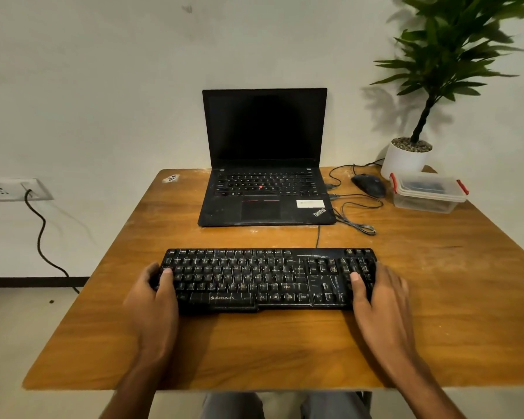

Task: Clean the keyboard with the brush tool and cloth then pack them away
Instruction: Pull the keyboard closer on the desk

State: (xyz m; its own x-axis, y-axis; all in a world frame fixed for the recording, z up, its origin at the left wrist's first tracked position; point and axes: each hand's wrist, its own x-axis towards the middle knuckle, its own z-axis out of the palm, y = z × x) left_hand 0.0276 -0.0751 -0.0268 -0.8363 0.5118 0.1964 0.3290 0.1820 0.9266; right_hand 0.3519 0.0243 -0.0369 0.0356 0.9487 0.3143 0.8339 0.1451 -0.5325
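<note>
I hold the keyboard (270, 279) at both ends on the surface (285, 343); my left hand (155, 297) curls round its left edge, thumb on the keys, and my right hand (378, 293) clasps the right edge likewise. I judge that pulling it could drag its cable (317, 235), tugging the laptop (265, 158).

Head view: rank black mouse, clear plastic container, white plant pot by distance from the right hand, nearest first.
From the right hand:
1. Black mouse, far right of the table, beside the laptop.
2. Clear plastic container with red clips, right edge.
3. White plant pot, back right corner.
</note>
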